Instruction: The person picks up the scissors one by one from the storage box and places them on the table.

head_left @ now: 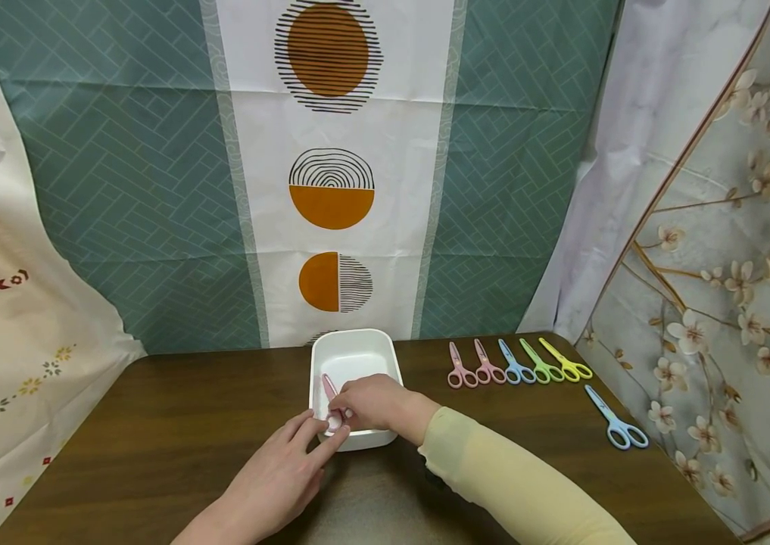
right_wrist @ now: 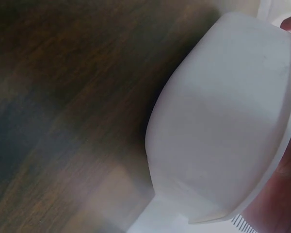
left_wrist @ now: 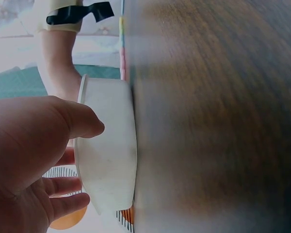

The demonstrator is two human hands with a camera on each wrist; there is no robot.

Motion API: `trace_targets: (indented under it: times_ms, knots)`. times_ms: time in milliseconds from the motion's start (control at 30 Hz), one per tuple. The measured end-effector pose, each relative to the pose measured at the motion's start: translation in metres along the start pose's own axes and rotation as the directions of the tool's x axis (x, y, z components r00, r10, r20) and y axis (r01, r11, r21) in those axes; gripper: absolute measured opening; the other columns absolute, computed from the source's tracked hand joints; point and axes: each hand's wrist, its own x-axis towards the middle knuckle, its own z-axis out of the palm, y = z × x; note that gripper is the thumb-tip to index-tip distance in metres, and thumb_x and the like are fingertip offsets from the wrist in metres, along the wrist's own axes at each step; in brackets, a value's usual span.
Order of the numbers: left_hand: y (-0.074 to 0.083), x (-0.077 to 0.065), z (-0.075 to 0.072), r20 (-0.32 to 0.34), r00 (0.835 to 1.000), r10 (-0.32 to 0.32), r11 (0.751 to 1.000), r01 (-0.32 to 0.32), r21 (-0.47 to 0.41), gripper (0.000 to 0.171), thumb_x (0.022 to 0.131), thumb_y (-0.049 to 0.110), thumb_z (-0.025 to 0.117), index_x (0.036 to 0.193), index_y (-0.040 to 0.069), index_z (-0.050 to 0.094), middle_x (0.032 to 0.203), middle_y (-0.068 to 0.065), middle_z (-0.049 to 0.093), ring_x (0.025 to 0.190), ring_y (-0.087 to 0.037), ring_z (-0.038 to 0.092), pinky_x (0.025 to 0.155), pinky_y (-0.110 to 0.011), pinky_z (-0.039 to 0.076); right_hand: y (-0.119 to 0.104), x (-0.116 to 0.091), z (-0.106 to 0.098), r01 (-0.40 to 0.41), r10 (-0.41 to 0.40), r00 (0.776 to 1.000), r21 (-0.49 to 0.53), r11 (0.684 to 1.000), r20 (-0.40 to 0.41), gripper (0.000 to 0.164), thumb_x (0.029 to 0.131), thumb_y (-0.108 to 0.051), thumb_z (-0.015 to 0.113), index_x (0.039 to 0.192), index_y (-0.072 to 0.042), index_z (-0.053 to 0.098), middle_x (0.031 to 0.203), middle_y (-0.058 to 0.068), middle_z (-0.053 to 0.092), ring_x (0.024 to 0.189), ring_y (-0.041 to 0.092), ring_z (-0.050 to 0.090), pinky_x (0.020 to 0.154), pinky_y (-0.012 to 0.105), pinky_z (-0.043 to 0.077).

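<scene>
A white plastic bin (head_left: 360, 340) stands on the dark wooden table. My left hand (head_left: 282, 462) holds its near left corner; in the left wrist view the thumb (left_wrist: 87, 121) lies against the outer wall and the other fingers are at the rim. My right hand (head_left: 374, 401) reaches down inside the bin and pinches a pair of pink scissors (head_left: 328, 384) near the handle loops. The scissors' blades point away from me, along the bin's left side. In the right wrist view the bin's wall (right_wrist: 218, 116) hides most of the right hand.
At the back right lie several scissors in a row: two pink ones (head_left: 462, 376), a blue pair (head_left: 519, 372), a green pair (head_left: 547, 371) and a yellow pair (head_left: 574, 369). Another blue pair (head_left: 615, 421) lies near the right edge. Patterned curtains (head_left: 153, 227) hang behind and beside the table.
</scene>
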Motion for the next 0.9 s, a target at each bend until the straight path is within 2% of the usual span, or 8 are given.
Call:
trace_targets:
  times_ms: [100, 367, 600, 900]
  knots:
    - [0.0001, 0.0003, 0.0004, -0.005, 1.0, 0.001, 1.0, -0.001, -0.002, 0.07, 0.081, 0.013, 0.09, 0.148, 0.018, 0.069, 0.126, -0.009, 0.066, 0.125, -0.039, 0.066, 0.097, -0.051, 0.063, 0.0003, -0.0004, 0.0017, -0.019, 0.019, 1.0, -0.029, 0.999, -0.021, 0.029, 0.102, -0.034, 0.082, 0.132, -0.034, 0.079, 0.114, -0.013, 0.076, 0.096, 0.005, 0.068, 0.093, 0.024, 0.056]
    - [-0.0003, -0.0004, 0.0004, 0.009, 1.0, 0.004, 1.0, -0.004, 0.008, 0.067, 0.082, 0.014, 0.09, 0.146, 0.018, 0.07, 0.125, -0.01, 0.066, 0.125, -0.04, 0.066, 0.097, -0.051, 0.062, -0.0007, -0.001, 0.0039, -0.049, 0.044, 0.997, -0.074, 0.996, -0.066, 0.016, 0.104, -0.029, 0.08, 0.12, -0.031, 0.08, 0.098, -0.011, 0.072, 0.085, 0.009, 0.066, 0.083, 0.027, 0.057]
    - [-0.0008, -0.0004, 0.001, 0.024, 1.0, 0.004, 1.0, -0.004, 0.007, 0.068, 0.083, 0.015, 0.09, 0.147, 0.018, 0.069, 0.126, -0.01, 0.065, 0.126, -0.04, 0.065, 0.098, -0.051, 0.062, -0.0025, 0.0001, 0.0017, -0.072, 0.072, 0.997, -0.115, 0.991, -0.007, 0.024, 0.106, -0.019, 0.074, 0.123, -0.037, 0.077, 0.097, -0.008, 0.069, 0.083, 0.011, 0.061, 0.082, 0.029, 0.056]
    - [-0.0015, -0.0015, 0.0019, 0.003, 1.0, 0.002, 1.0, -0.002, 0.007, 0.066, 0.083, 0.013, 0.089, 0.146, 0.019, 0.07, 0.126, -0.01, 0.065, 0.126, -0.041, 0.066, 0.097, -0.052, 0.062, -0.0057, 0.0, -0.0013, -0.071, 0.075, 0.997, -0.157, 0.985, 0.021, 0.024, 0.106, -0.021, 0.076, 0.122, -0.038, 0.078, 0.095, -0.008, 0.07, 0.083, 0.01, 0.062, 0.081, 0.029, 0.056]
